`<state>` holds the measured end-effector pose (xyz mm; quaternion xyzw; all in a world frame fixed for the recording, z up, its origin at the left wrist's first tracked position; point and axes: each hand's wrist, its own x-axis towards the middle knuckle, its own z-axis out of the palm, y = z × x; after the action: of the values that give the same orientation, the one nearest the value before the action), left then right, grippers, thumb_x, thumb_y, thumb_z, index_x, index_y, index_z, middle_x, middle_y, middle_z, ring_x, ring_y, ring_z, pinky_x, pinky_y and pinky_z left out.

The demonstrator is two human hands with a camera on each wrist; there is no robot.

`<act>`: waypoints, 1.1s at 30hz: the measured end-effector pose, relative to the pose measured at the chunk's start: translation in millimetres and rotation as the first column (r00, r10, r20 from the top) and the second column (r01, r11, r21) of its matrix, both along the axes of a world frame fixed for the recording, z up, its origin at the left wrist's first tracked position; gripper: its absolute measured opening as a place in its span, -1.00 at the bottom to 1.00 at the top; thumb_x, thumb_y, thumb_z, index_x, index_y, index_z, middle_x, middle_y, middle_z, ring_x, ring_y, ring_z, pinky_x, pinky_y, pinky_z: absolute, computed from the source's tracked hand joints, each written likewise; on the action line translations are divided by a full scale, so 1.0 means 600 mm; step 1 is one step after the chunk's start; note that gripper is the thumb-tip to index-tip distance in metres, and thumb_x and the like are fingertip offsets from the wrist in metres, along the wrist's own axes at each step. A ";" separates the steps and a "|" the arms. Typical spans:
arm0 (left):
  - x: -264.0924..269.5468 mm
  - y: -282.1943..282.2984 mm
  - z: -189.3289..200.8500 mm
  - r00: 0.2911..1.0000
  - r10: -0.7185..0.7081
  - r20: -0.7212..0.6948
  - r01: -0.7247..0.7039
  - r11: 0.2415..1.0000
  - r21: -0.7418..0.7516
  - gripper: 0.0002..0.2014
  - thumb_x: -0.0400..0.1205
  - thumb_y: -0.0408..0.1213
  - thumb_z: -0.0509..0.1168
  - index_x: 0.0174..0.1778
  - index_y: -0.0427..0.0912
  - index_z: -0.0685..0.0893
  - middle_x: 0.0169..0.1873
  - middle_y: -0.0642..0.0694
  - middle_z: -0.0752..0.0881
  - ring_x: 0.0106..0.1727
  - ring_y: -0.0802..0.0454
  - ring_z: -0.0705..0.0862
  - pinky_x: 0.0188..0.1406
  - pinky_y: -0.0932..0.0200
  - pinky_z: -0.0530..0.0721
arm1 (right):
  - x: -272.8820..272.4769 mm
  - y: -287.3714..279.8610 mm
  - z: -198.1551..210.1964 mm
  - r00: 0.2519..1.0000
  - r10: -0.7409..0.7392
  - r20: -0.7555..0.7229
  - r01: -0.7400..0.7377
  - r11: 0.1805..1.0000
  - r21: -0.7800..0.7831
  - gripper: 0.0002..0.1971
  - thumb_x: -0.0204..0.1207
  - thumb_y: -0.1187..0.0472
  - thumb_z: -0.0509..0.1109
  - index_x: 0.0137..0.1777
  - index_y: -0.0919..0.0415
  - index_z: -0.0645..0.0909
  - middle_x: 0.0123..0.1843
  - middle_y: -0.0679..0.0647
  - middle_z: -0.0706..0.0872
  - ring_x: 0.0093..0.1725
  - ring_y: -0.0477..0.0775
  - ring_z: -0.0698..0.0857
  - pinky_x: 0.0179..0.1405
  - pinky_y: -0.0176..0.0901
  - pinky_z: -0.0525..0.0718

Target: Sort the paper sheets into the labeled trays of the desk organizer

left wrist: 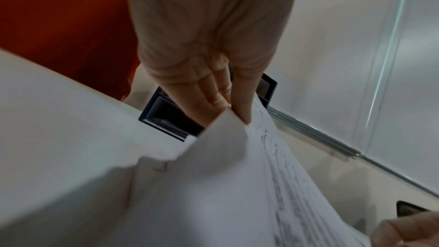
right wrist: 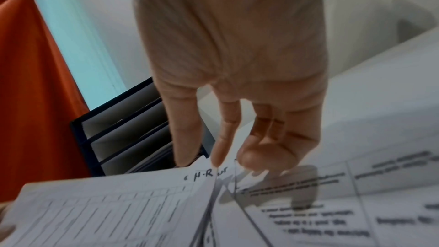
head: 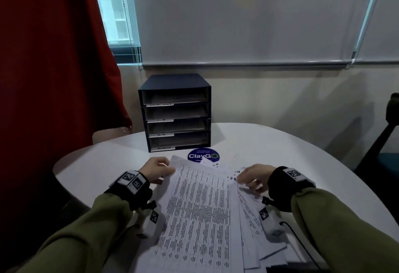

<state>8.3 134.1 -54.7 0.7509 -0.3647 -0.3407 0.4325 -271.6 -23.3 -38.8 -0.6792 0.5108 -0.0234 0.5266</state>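
On the round table (head: 280, 143), your left hand (head: 156, 170) pinches the top sheet's (head: 200, 208) left edge. Your right hand (head: 254, 176), fingers loosely curled, touches the fanned sheets (head: 254, 218); the desk organizer (head: 176, 112) stands just beyond.

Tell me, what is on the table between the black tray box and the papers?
A round blue ClayGo sticker lies between the desk organizer and the paper sheets, seen in the head view.

Head view: high and near, facing forward and down over the table (head: 248, 143). Wrist views: very close behind each hand, facing far along the fingers, tilted. Shared by all three: desk organizer (head: 175, 112) (left wrist: 164, 117) (right wrist: 114, 134) and paper sheets (head: 200, 208) (left wrist: 213, 185) (right wrist: 118, 209).
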 end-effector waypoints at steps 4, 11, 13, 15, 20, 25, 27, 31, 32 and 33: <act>-0.007 0.023 -0.022 0.988 0.050 -0.148 -0.049 0.999 0.012 -0.75 0.54 -0.46 0.40 -0.42 -0.21 0.54 -0.41 -0.21 0.56 -0.35 -0.07 0.57 -0.39 0.18 0.66 | 0.028 0.007 -0.012 0.998 0.031 -0.052 -0.031 0.999 0.009 -0.88 0.41 0.37 0.52 -0.14 0.29 0.62 -0.30 0.13 0.55 -0.49 0.02 0.54 -0.60 -0.37 0.53; -0.016 0.023 -0.051 0.990 0.064 0.122 -0.088 0.976 0.198 -0.77 0.41 -0.45 0.50 -0.34 -0.18 0.55 -0.32 -0.19 0.67 -0.31 -0.08 0.70 -0.29 0.08 0.73 | 0.059 0.002 -0.026 0.959 0.118 -0.257 -0.155 0.980 -0.127 -0.71 0.29 0.36 0.56 -0.48 0.25 0.48 -0.63 0.07 0.50 -0.71 0.03 0.47 -0.54 -0.36 0.48; -0.019 0.014 -0.042 0.952 -0.008 0.306 -0.080 0.958 0.274 -0.61 0.34 -0.36 0.55 0.02 -0.14 0.58 0.01 -0.17 0.68 0.02 -0.13 0.71 0.01 -0.03 0.76 | 0.061 0.002 -0.026 0.945 0.137 -0.297 -0.185 0.973 -0.139 -0.73 0.24 0.38 0.57 -0.44 0.26 0.48 -0.63 0.09 0.52 -0.67 0.04 0.50 -0.51 -0.31 0.51; -0.019 0.001 -0.033 0.865 -0.090 0.493 -0.082 0.945 0.316 -0.26 0.35 -0.24 0.54 0.44 -0.07 0.39 0.32 -0.15 0.49 0.32 -0.16 0.53 0.29 -0.07 0.62 | 0.066 0.001 -0.028 0.939 0.141 -0.313 -0.206 0.961 -0.185 -0.75 0.22 0.36 0.58 -0.22 0.27 0.54 -0.52 0.11 0.58 -0.55 0.07 0.53 -0.45 -0.24 0.53; -0.008 -0.025 -0.025 0.697 -0.246 0.674 0.013 0.944 0.330 -0.46 0.58 -0.26 0.27 0.51 0.01 0.41 0.40 -0.16 0.49 0.42 -0.17 0.44 0.46 0.02 0.42 | 0.067 -0.002 -0.034 0.955 0.147 -0.259 -0.190 0.970 -0.152 -0.24 0.37 0.40 0.54 0.52 0.16 0.25 -0.28 0.05 0.49 -0.39 0.04 0.51 -0.42 -0.10 0.57; -0.013 -0.020 -0.016 0.662 -0.090 0.744 0.013 0.994 0.109 -0.74 0.58 -0.33 0.27 0.09 0.03 0.73 0.07 -0.03 0.60 0.13 0.01 0.60 0.10 0.20 0.55 | 0.066 -0.009 -0.046 0.944 0.129 -0.304 -0.231 0.915 -0.330 -0.16 0.29 0.26 0.60 0.52 0.04 0.22 -0.12 0.01 0.48 -0.04 0.17 0.63 -0.09 -0.05 0.68; -0.013 -0.017 -0.013 0.710 -0.041 0.703 -0.008 0.998 0.066 -0.81 0.56 -0.33 0.29 -0.07 0.03 0.76 -0.05 0.00 0.68 0.03 0.01 0.66 0.07 0.14 0.63 | 0.068 -0.005 -0.050 0.953 0.091 -0.288 -0.206 0.894 -0.399 -0.25 0.17 0.23 0.62 0.30 0.05 0.28 0.12 0.10 0.39 0.10 0.23 0.63 0.11 0.07 0.71; -0.012 -0.012 -0.016 0.819 -0.102 0.564 0.032 0.991 0.133 -0.81 0.61 -0.33 0.27 -0.08 0.04 0.75 -0.19 -0.01 0.70 -0.08 0.00 0.64 -0.07 0.18 0.57 | 0.076 -0.003 -0.050 0.907 0.205 -0.369 -0.350 0.855 -0.383 -0.38 0.18 0.11 0.63 0.21 0.02 0.42 0.13 0.05 0.28 0.15 0.23 0.63 0.14 0.09 0.72; -0.012 -0.011 -0.017 0.823 -0.149 0.549 0.063 0.983 0.173 -0.78 0.63 -0.34 0.25 0.01 0.01 0.76 -0.15 -0.04 0.70 -0.05 0.01 0.62 -0.06 0.21 0.53 | 0.077 -0.003 -0.046 0.892 0.217 -0.397 -0.370 0.854 -0.365 -0.41 0.19 0.07 0.65 0.19 0.00 0.46 0.11 0.03 0.29 0.15 0.23 0.62 0.15 0.06 0.72; -0.011 -0.011 -0.019 0.826 -0.185 0.532 0.088 0.975 0.203 -0.76 0.65 -0.33 0.24 0.09 -0.02 0.76 -0.08 -0.07 0.72 -0.01 0.02 0.63 -0.03 0.24 0.51 | 0.078 -0.006 -0.043 0.880 0.228 -0.418 -0.386 0.854 -0.348 -0.44 0.19 0.03 0.67 0.15 -0.01 0.48 0.06 0.01 0.32 0.12 0.20 0.62 0.14 0.02 0.72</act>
<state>1.4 127.8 -66.2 0.8228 -0.4956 -0.1718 0.2189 -224.9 -27.0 -64.7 -0.8428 0.4642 0.0780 0.2611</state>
